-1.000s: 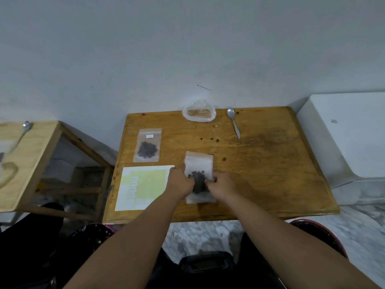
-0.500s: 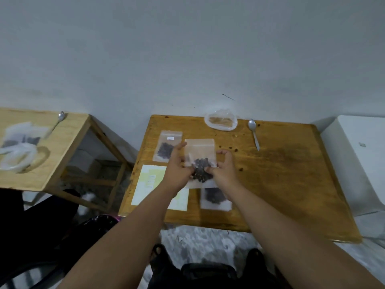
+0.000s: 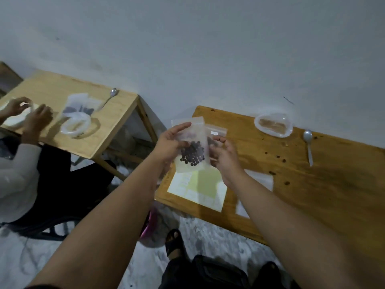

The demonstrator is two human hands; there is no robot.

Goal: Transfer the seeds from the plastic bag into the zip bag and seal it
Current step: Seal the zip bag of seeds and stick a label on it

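A clear zip bag (image 3: 192, 152) with dark seeds in its lower half is held upright in the air over the left end of my wooden table (image 3: 325, 184). My left hand (image 3: 173, 142) grips its left side, thumb lying across the top. My right hand (image 3: 224, 156) pinches its right edge. Behind it on the table lies a second zip bag (image 3: 217, 132) of dark seeds. A clear plastic bag (image 3: 273, 125) with brownish contents sits at the far edge, a metal spoon (image 3: 308, 143) to its right. Another flat bag (image 3: 261, 179) is partly hidden under my right forearm.
A white and yellow paper sheet (image 3: 198, 187) lies at the table's near left corner. To the left stands a second wooden table (image 3: 116, 115) where another person's hands (image 3: 35, 119) work with bags and a spoon (image 3: 111, 94). A pink stool (image 3: 149, 226) is on the floor between.
Both hands have lifted the seed-filled zip bag off the table and up to the left. The view has swung left, showing the neighbouring table and person.
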